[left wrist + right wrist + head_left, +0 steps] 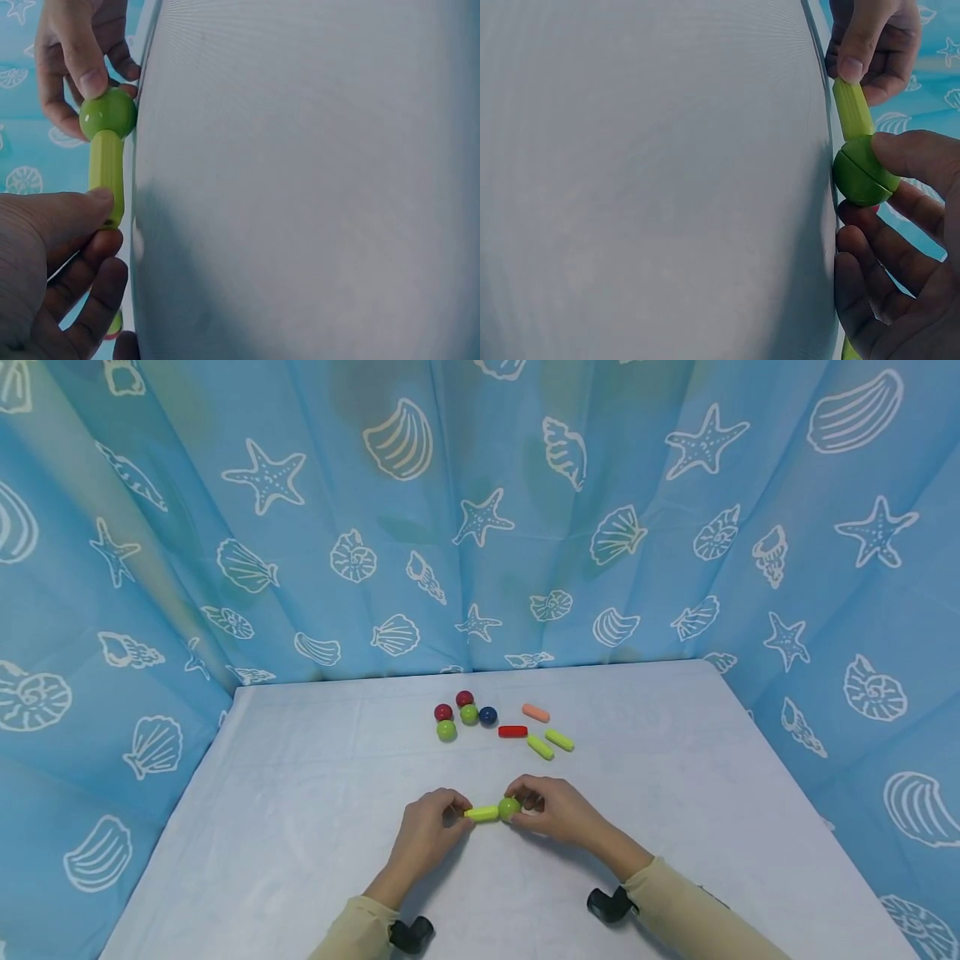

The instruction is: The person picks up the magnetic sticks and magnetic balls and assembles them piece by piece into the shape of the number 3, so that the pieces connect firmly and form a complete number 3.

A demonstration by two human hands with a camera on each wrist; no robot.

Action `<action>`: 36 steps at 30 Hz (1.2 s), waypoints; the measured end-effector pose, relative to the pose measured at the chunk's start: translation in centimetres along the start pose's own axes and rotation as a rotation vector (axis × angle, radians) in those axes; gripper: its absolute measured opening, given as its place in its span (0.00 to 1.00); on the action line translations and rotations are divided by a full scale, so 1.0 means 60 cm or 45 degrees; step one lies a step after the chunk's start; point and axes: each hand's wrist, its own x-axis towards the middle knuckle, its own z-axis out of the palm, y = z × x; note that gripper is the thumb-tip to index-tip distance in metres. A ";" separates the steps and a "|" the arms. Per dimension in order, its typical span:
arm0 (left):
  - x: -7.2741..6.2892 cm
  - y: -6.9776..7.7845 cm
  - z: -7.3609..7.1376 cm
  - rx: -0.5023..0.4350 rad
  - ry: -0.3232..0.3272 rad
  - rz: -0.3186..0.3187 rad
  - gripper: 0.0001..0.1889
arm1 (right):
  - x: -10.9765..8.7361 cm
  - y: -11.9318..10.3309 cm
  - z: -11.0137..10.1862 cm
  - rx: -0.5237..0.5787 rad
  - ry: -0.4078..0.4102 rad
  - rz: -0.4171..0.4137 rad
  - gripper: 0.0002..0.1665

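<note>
Near the front middle of the table, my left hand (431, 828) pinches the outer end of a yellow-green stick (482, 814). At the stick's other end sits a green ball (509, 810), which my right hand (558, 810) pinches between thumb and fingers. In the left wrist view the stick (106, 165) meets the ball (109, 114) end-on, in one line. A seam runs across the ball (864, 174) in the right wrist view. Whether the stick enters the ball is hidden.
Farther back lie two dark red balls (465, 698), two green balls (446, 730) and a dark blue ball (487, 717). Right of them are an orange stick (536, 712), a red stick (513, 732) and two yellow-green sticks (558, 740). A blue shell-patterned curtain (480, 568) hangs behind the white table (300, 827).
</note>
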 end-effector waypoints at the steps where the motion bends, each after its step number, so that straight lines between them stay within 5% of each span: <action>1: 0.000 0.000 0.000 0.001 0.000 0.000 0.08 | 0.000 0.001 0.000 0.002 0.000 -0.006 0.18; 12: 0.000 -0.001 -0.001 0.004 0.001 0.003 0.08 | 0.001 0.010 -0.003 0.119 -0.035 -0.022 0.15; 36: 0.002 -0.023 -0.017 0.018 0.027 -0.071 0.12 | 0.000 0.012 -0.002 0.118 -0.035 -0.004 0.15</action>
